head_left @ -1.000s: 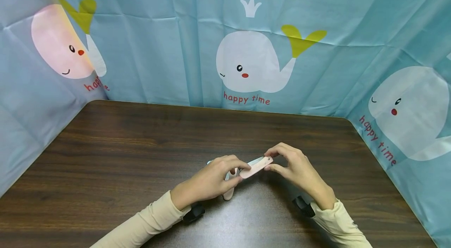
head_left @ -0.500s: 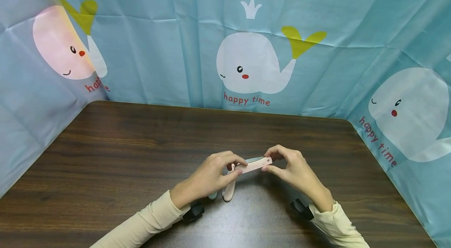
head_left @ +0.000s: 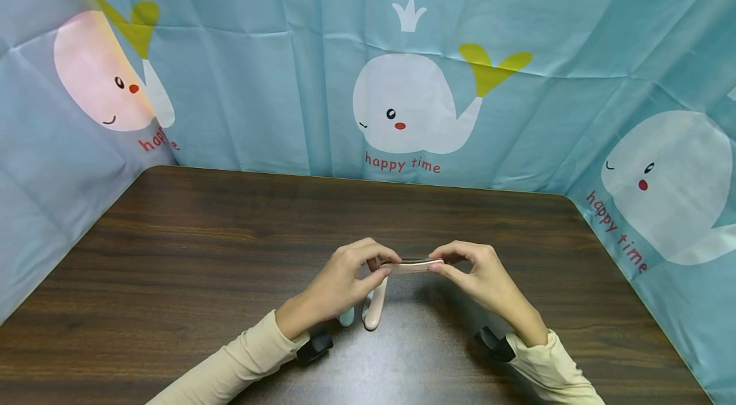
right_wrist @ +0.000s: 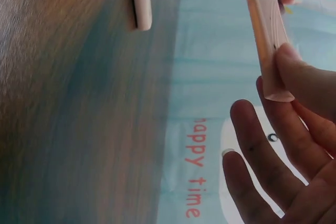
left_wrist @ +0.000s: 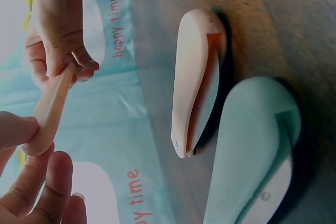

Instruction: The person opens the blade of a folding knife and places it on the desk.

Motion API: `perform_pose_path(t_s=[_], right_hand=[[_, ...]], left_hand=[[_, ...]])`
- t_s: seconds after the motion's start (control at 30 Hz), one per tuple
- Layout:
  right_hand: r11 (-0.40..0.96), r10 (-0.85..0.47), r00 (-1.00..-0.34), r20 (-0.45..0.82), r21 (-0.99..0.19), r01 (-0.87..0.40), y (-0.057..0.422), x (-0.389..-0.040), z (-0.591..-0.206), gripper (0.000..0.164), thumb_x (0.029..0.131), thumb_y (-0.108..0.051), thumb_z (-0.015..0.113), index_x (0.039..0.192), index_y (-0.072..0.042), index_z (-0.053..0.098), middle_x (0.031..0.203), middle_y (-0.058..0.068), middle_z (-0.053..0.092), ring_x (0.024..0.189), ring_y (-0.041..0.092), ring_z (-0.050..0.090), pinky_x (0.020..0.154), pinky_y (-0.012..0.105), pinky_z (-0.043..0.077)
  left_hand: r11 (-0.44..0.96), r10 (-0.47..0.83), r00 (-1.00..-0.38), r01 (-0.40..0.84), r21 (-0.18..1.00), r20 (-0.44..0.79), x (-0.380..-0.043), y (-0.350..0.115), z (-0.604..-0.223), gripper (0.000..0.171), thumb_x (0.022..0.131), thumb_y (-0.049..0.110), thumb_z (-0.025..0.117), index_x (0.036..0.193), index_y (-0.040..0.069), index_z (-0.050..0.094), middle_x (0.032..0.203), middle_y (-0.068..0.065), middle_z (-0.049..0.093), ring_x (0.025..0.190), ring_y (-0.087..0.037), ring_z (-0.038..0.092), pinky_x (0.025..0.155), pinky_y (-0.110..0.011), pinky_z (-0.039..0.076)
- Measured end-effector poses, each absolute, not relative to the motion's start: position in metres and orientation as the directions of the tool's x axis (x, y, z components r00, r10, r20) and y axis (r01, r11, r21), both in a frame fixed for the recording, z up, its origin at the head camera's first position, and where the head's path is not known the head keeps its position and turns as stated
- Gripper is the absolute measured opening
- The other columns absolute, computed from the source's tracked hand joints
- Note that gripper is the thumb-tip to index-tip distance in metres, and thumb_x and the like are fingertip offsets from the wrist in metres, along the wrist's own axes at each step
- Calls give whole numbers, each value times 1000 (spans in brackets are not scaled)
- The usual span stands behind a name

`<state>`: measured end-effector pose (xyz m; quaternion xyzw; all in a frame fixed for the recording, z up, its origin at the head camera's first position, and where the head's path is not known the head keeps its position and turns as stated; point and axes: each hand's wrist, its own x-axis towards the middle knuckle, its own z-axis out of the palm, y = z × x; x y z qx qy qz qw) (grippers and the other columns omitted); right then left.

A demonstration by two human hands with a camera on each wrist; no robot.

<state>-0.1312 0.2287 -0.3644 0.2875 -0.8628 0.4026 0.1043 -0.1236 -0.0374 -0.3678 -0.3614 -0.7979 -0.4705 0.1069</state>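
A pink folding knife (head_left: 409, 267) is held level above the table, turned so that its narrow edge shows in the head view. My left hand (head_left: 351, 280) pinches one end between thumb and fingers. At the opposite end, my right hand (head_left: 489, 283) grips it with thumb and index finger, the other fingers spread in the right wrist view. The blade lies folded along the handle. Below, a second pink folding knife (left_wrist: 190, 77) rests on the table beside a mint green folding knife (left_wrist: 244, 140), both folded with a pale blade edge showing. My left hand partly covers these two in the head view.
The dark wood-grain table (head_left: 230, 232) extends around both hands. A light blue curtain (head_left: 259, 105) with whale prints stands along its back and sides. Black straps with cameras (head_left: 315, 346) sit under both wrists.
The held knife has rotated from showing its broad side to showing its narrow edge, and swung more level. My left hand has shifted slightly, uncovering the green knife's end.
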Motion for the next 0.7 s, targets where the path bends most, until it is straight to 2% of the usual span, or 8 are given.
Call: perform_pose_path(t_s=[0.33,0.57,0.7], right_hand=[[514,-368,-819,441,-637,-574,226,-131,-367,16,83,-9,79,95,-19,74,85,-8,74,80,1,65,72,22,52],[495,-316,-813,489,-646,-581,223,-130,-368,19,82,-5,79,95,-18,74,83,-6,74,79,1,65,73,23,52],[489,-308,-821,480,-661,-570,222,-130,-369,18,82,-5,79,95,-18,73,83,-5,74,79,1,65,73,25,53]], left_hand=[[244,446,-764,605,758,466,-130,-39,-369,20,91,8,70,111,7,71,97,-2,72,77,-5,61,73,-34,55],[265,424,-827,503,823,370,-131,-41,-367,17,91,16,72,106,8,73,83,0,73,73,-1,60,69,-23,52],[263,418,-843,468,844,338,-132,-41,-368,16,91,17,72,103,7,73,81,-4,73,70,0,58,65,-21,51]])
